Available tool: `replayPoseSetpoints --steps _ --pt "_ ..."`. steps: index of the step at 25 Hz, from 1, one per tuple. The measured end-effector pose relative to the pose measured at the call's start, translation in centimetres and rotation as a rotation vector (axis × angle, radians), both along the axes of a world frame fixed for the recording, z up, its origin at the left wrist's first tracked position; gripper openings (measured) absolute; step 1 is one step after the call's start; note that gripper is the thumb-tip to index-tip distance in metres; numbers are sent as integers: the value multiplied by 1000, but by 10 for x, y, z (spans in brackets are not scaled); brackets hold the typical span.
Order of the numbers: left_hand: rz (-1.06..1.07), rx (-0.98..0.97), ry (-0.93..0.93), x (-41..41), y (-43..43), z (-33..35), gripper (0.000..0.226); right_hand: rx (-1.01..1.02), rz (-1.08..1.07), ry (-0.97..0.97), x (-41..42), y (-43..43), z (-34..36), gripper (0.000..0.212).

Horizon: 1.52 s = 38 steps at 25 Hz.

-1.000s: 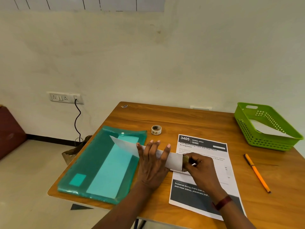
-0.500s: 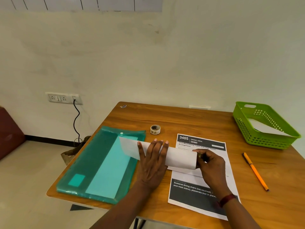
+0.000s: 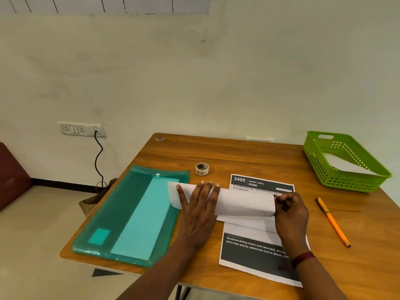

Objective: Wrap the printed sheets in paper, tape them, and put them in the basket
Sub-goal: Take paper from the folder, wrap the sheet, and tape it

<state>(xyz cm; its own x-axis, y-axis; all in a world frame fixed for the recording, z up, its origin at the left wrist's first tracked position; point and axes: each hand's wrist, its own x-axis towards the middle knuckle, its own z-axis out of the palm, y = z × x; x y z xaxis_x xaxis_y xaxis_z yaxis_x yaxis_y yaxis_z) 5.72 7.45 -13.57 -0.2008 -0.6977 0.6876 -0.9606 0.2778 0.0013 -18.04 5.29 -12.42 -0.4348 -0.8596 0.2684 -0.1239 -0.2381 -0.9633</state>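
A white paper-wrapped bundle [image 3: 244,203] lies across the middle of the wooden table [image 3: 249,158], on top of a printed sheet [image 3: 257,250] headed "3405 Dining Area". My left hand [image 3: 199,207] lies flat on the bundle's left part, fingers straight and spread. At the bundle's right end my right hand [image 3: 291,213] has its fingers curled and pinches the paper edge there. A small roll of tape [image 3: 202,169] stands behind the bundle. The green basket [image 3: 324,165] sits at the table's far right corner with a white sheet inside.
A teal plastic folder [image 3: 129,215] covers the table's left side, and the bundle's left flap overlaps it. An orange pen [image 3: 332,221] lies to the right of the printed sheet. A wall socket with a black cable [image 3: 98,152] is left of the table.
The brown tape piece seen at my right fingers a second ago is out of sight. The bundle and my right hand sit further right, and that hand now works at the bundle's right end.
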Motion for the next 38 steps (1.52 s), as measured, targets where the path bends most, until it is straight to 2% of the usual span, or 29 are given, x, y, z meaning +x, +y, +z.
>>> replayPoseSetpoints --steps 5,18,20,22,25,27,30,32,35,38 --pt "-21 -10 -17 0 0 1 83 12 1 -35 -12 -1 -3 44" --pt "10 33 -73 -2 0 4 96 15 106 187 0 17 -6 28" --pt "18 24 -68 -2 0 4 93 3 80 207 1 18 -5 26" --pt "32 13 -42 0 -1 3 90 -69 -35 265 -1 20 1 20" --pt "41 13 -17 -1 0 3 86 -220 -198 478 -15 23 10 11" --pt "53 10 -28 0 -2 2 85 -131 -193 742 -30 20 5 13" --pt "55 24 -41 -1 -3 2 86 -33 -38 1087 -43 12 -16 23" --pt "69 20 -36 -2 -4 2 88 -27 31 1211 -41 12 -21 22" --pt "96 7 17 -2 -6 2 87 27 59 1321 -36 13 -18 43" --pt "104 12 37 -1 -8 3 87 122 104 1366 -34 14 -19 53"
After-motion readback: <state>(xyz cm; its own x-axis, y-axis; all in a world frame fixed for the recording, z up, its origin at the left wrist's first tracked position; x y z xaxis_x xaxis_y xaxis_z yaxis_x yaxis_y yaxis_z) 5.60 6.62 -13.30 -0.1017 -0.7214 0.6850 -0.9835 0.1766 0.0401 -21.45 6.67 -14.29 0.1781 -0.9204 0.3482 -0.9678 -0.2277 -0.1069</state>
